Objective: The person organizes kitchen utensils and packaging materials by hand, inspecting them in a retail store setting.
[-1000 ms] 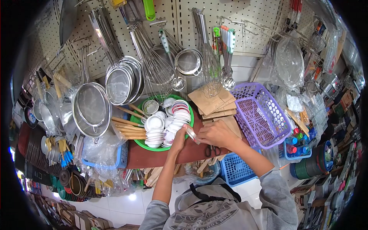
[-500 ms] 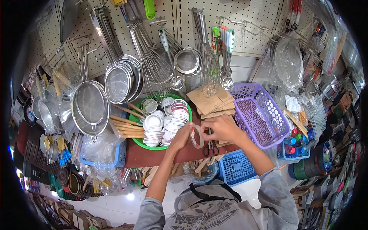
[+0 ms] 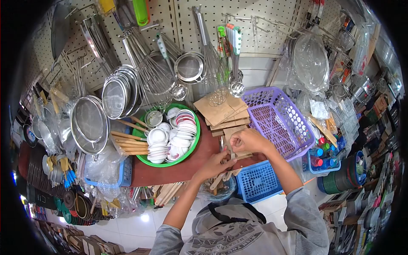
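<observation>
Over the front edge of the reddish-brown table (image 3: pixel 170 175), my left hand (image 3: pixel 213 165) is closed around a roll of clear tape (image 3: pixel 229 152), seen nearly edge-on. Just to its right, my right hand (image 3: pixel 247 141) is pinched at the roll's upper side; whether it grips the tape's end is too small to tell. Behind my hands lies a stack of brown cardboard pieces (image 3: pixel 221 111). A green basin (image 3: pixel 193 146) of small white dishes (image 3: pixel 157 136) stands to the left of my left hand.
A purple basket (image 3: pixel 276 114) stands right of the cardboard. A blue basket (image 3: pixel 258 182) is below my right forearm. Whisks (image 3: pixel 148 68) and strainers (image 3: pixel 90 123) hang from the pegboard behind. Wooden handles (image 3: pixel 129 142) jut over the basin's left side.
The view has shifted to the right. My left hand has moved right and lower with the tape roll, which has turned from face-on to nearly edge-on, close to my right hand.
</observation>
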`<state>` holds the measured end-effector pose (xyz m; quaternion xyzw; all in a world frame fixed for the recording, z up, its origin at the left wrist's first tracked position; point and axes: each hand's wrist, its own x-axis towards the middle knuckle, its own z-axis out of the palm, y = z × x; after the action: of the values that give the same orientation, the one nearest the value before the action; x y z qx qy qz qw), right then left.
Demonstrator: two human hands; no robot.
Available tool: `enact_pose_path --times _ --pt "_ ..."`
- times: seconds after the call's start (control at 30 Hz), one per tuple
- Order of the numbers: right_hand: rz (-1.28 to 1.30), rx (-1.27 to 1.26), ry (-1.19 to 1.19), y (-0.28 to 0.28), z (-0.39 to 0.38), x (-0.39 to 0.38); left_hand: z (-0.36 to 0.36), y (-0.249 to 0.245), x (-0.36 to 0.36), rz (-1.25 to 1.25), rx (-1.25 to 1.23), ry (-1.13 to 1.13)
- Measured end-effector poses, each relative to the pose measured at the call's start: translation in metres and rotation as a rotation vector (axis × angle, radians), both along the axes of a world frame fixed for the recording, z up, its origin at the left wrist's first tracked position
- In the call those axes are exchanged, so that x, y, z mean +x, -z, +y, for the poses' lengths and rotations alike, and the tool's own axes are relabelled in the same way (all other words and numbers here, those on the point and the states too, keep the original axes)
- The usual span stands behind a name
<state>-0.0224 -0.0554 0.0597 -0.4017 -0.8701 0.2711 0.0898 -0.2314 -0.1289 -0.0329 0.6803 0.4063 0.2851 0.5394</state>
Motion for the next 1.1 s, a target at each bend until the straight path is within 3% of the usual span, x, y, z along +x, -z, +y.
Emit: enact_pose_path --times 0.03,0.17,0.57,0.97,1.1 --pt "0.006 -0.022 -0.003 0.005 0.003 0.006 0.001 0.004 0.006 -0.062 -0.159 0.061" --pt "0.025 -0.075 -0.001 0.031 0.009 0.027 -0.006 0.034 0.035 -0.363 -0.235 0.050" --pt "-0.027 -0.028 -0.123 0.062 0.025 0.069 -0.013 0.064 0.090 -0.454 -0.332 -0.029" --pt "-0.024 -0.056 -0.213 0.094 0.043 0.085 -0.030 0.052 0.127 -0.370 -0.562 -0.347" --pt "-0.060 -0.037 -0.258 0.102 0.048 0.082 -0.033 0.071 0.133 -0.378 -0.617 -0.393"
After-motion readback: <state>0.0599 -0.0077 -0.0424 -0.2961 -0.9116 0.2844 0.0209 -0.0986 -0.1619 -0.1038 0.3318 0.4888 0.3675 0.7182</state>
